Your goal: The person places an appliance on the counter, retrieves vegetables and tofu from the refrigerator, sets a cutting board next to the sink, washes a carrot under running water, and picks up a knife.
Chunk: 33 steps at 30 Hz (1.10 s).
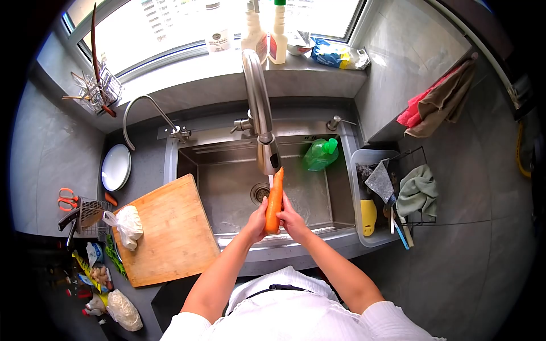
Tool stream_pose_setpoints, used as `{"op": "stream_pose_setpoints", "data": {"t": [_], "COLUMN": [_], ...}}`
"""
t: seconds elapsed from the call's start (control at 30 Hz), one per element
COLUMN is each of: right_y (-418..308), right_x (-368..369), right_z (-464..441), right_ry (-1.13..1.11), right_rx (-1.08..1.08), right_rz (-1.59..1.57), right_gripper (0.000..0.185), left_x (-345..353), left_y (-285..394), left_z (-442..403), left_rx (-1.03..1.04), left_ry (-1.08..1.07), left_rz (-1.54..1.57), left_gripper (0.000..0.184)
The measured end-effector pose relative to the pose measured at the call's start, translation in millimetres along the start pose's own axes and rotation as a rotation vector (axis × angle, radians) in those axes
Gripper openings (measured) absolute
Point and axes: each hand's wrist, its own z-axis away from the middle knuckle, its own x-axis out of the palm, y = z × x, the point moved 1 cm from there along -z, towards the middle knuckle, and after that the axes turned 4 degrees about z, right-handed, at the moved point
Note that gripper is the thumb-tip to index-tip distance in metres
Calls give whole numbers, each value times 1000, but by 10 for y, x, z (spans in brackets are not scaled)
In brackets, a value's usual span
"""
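Observation:
An orange carrot (274, 199) is held over the sink by both hands, its narrow end pointing up toward the faucet (265, 125). My left hand (259, 220) closes on its left side. My right hand (292, 220) grips the lower right side. A thin stream of water comes from the spout beside the carrot's upper end. Beneath lies the steel sink (227, 176), with its drain (260, 193) just left of the carrot. A green bottle (321, 154) stands in the sink's right back corner.
To the left, a wooden cutting board (165, 238) overlaps the sink edge, with a white plastic bag (127, 226) on it. A white plate (116, 167) sits behind. Right of the sink is a plastic bin (380, 238) with cloths and brushes. Spray bottles (278, 34) line the windowsill.

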Motion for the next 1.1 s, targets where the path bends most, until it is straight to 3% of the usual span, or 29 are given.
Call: {"op": "stream_pose_setpoints", "data": {"t": [0.2,0.3,0.4,0.5,0.6,0.7,0.8,0.93,1.0,1.03,1.1], "right_y": [4,199,121,12,170,159,169,184,106,64,-34], "right_x": [108,196,200,167,143,128,111,-189,-279,-258,-258], "right_z": [-27,-135,-23,-4,-176,-129,-57,-87,-164,-193,-220], "right_ry": [124,276,122,113,262,242,181,63,26,112,104], "right_rx": [-21,-245,-242,-121,-111,-78,-191,-7,35,11,20], "right_rz": [-36,-61,25,86,-220,-222,-112,-149,-283,-275,-188], "right_gripper": [71,71,65,64,69,68,62,54,46,33,32], "left_x": [-88,-39,-56,-87,11,68,78,-56,3,26,-40], "left_y": [-87,-106,-99,-106,-120,-64,-70,-98,-19,29,50], "left_z": [-87,-133,-136,-137,-166,-102,-80,-95,8,66,45], "left_rx": [21,54,63,72,86,76,66,64,125,157,166], "left_ry": [-35,72,102,64,90,99,76,-98,-169,-201,-190], "left_rz": [31,71,98,132,122,140,129,150,13,-56,-59], "left_gripper": [60,59,60,60,60,59,54,41,40,40,43]}}
